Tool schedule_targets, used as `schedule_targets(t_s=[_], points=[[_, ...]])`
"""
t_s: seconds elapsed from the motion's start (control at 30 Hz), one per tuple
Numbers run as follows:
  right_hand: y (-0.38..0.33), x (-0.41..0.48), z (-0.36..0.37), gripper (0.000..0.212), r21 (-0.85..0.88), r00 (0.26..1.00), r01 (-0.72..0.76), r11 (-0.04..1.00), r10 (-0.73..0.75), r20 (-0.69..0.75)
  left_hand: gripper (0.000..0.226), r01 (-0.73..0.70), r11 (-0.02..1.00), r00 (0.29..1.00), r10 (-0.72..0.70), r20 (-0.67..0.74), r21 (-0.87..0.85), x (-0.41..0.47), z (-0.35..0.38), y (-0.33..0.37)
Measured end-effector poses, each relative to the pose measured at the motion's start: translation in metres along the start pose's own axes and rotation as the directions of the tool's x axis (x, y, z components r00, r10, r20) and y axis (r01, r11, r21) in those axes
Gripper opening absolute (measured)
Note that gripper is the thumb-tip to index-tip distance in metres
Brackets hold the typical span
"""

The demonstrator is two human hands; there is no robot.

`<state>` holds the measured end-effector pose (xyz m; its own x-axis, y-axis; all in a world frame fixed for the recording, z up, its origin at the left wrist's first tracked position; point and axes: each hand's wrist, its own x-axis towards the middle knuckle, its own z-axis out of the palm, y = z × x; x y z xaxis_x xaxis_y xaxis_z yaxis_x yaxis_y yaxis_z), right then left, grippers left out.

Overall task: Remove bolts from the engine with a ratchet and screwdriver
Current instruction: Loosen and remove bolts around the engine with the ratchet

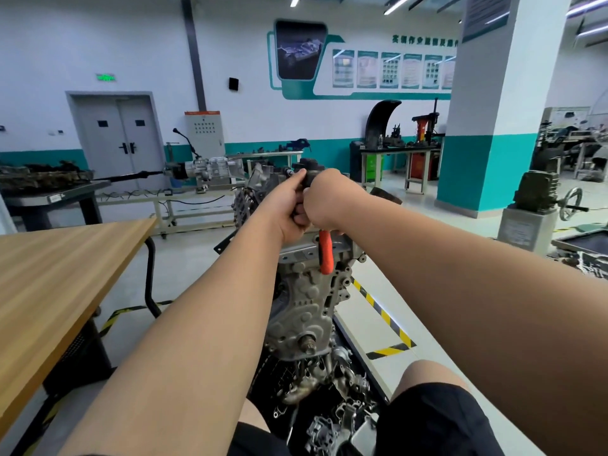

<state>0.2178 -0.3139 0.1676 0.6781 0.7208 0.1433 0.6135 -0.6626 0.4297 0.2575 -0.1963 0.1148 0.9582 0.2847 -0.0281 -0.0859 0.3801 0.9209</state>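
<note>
So this is mid-loosening as far as I can tell. Both hands are bunched together on the top of the engine (306,297), which stands upright in the middle of the scene, just right of the wooden tabletop (65,258) and above a pile of loose metal parts (332,419) down near the knees.

The left hand (288,209) has its fingers (297,175) wrapped round a short black grip (308,179) that pokes up at the far side of the two hands. The right hand (332,200) sits touching the left, fingers curled tight round the top of an orange-handled tool (325,255), whose handle hangs down over the near face of the engine. I honestly can't say which one is the ratchet and which the screwdriver, since the working ends are buried under the hands. The bolt itself is hidden too.

My read: one tool is braced while the other is being cranked or levered on a bolt at the top edge. Arms are stretched far out, so there isn't much leverage.

The next move probably calls for a firm, steady pull while keeping the tool seated square on the bolt head, because a slip here sends knuckles straight into those cast edges. Once it breaks loose, spin it out and don't let it drop into the junk pile below, or past the striped tape (381,312) on the floor.
</note>
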Motion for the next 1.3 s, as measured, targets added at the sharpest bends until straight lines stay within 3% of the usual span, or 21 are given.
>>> schedule_targets(t_s=[0.1,0.17,0.2,0.27,0.4,0.5,0.6,0.7,0.77,0.8,0.87,0.93,1.0,1.03,1.07,1.1,1.27,1.3], points=[[-0.001,0.004,0.000,0.035,0.012,0.998,-0.056,0.998,0.056,0.010,0.031,-0.010,1.000,1.000,0.010,-0.011,-0.013,-0.001,0.005,0.000],[0.002,0.005,0.002,0.015,0.029,0.996,-0.089,0.996,0.089,0.000,0.032,-0.009,0.999,1.000,0.009,-0.001,-0.046,-0.002,0.007,0.000],[0.007,0.007,0.005,0.014,0.029,0.992,-0.117,0.993,0.118,-0.052,0.033,-0.010,0.998,1.000,0.011,0.009,-0.063,-0.002,0.007,0.000],[0.007,0.001,0.007,0.038,0.014,0.963,-0.202,0.979,0.201,-0.179,0.036,-0.016,0.997,0.999,0.018,0.032,-0.075,-0.003,0.005,0.000],[0.002,0.010,0.010,0.029,-0.170,0.929,-0.171,0.970,0.102,-0.356,0.038,-0.030,0.997,0.999,0.033,0.039,-0.072,-0.004,0.001,0.006],[0.002,0.010,0.008,0.031,-0.024,0.911,-0.221,0.975,0.197,-0.361,0.040,-0.010,0.996,0.999,0.014,0.050,-0.089,-0.005,-0.001,0.011],[-0.001,0.007,0.005,0.043,0.223,0.935,-0.247,0.943,0.292,-0.202,0.034,0.014,0.996,0.998,-0.008,0.070,-0.087,-0.008,-0.002,0.011],[-0.008,0.003,-0.001,0.038,0.256,0.966,-0.209,0.944,0.240,-0.094,0.034,0.033,0.998,0.998,-0.030,0.049,-0.052,-0.008,-0.002,0.009],[-0.012,0.005,-0.002,0.027,0.135,0.991,-0.087,0.987,0.100,-0.093,0.035,0.030,0.999,0.999,-0.029,0.032,-0.035,-0.008,-0.002,0.007],[-0.011,0.004,-0.002,0.029,0.089,0.993,-0.091,0.992,0.097,-0.070,0.035,0.028,0.999,0.999,-0.027,0.033,-0.020,-0.009,-0.003,0.007],[-0.005,0.007,0.006,0.025,0.329,0.990,-0.083,0.941,0.116,-0.083,0.036,0.023,0.999,0.999,-0.024,0.033,0.022,-0.009,-0.002,0.006],[-0.006,0.003,0.011,0.007,0.558,0.966,-0.098,0.824,0.213,-0.145,0.035,0.020,0.999,0.999,-0.022,0.024,0.046,-0.009,-0.001,0.005],[-0.003,0.002,0.011,0.014,0.436,0.988,-0.070,0.897,0.124,-0.096,0.033,0.010,0.999,1.000,-0.011,0.022,0.046,-0.008,0.002,0.003],[-0.001,0.007,0.011,0.024,0.297,0.993,-0.077,0.952,0.100,-0.065,0.033,0.003,0.999,1.000,-0.004,0.023,0.041,-0.008,0.004,0.002],[-0.001,0.005,0.004,0.031,0.234,0.989,-0.123,0.965,0.138,-0.050,0.033,-0.001,0.999,1.000,0.001,0.019,0.034,-0.008,0.007,0.001],[-0.001,0.002,0.001,0.034,0.291,0.981,-0.163,0.943,0.187,-0.056,0.034,-0.004,1.000,1.000,0.004,0.013,0.026,-0.008,0.009,0.000],[0.005,0.009,0.016,0.011,0.168,0.977,-0.169,0.971,0.188,-0.099,0.030,-0.020,0.999,1.000,0.020,0.003,-0.048,-0.009,0.015,-0.005],[0.009,0.006,0.020,0.015,0.147,0.968,-0.172,0.974,0.195,-0.159,0.029,-0.026,0.998,1.000,0.027,0.006,-0.063,-0.009,0.015,-0.006]])
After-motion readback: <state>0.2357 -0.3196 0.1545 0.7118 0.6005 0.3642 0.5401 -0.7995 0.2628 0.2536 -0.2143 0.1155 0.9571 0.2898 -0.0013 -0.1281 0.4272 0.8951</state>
